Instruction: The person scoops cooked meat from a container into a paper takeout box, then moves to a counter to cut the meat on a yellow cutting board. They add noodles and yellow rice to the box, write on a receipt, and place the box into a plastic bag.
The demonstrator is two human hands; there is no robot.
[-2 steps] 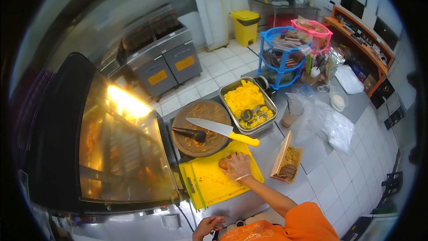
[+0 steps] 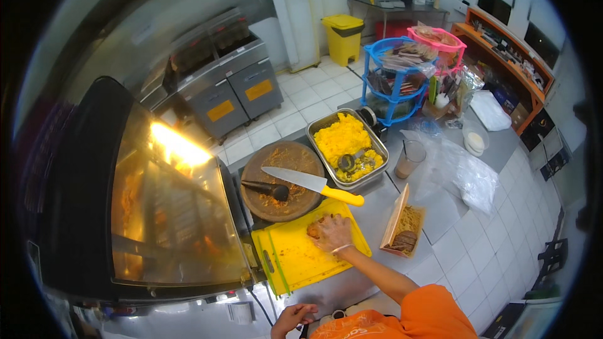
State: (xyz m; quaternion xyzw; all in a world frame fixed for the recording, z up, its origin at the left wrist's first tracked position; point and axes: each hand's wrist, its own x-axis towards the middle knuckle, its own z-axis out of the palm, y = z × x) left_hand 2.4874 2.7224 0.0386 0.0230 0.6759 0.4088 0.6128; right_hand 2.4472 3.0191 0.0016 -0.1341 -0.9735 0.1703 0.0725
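My right hand (image 2: 334, 233), in what looks like a clear plastic glove, presses down over a browned, fried-looking piece of food (image 2: 313, 230). That piece lies on a yellow cutting board (image 2: 314, 265) and is mostly hidden under the fingers. Near the lower edge, my left hand (image 2: 293, 319) hangs apart from the board, fingers loosely bent and nothing seen in them. Beyond the board, a knife (image 2: 342, 196) with a yellow handle lies across a round stone mortar (image 2: 282, 150). A dark pestle (image 2: 271, 189) rests in the mortar among orange-brown crumbs.
At the left stands a lit glass warming cabinet (image 2: 182, 213). A steel pan (image 2: 384, 150) holds yellow food and a ladle. To the right are an open food box (image 2: 394, 216) with noodles and sliced meat, a brown drink cup (image 2: 409, 162), plastic bags (image 2: 468, 179) and a blue rack (image 2: 396, 97).
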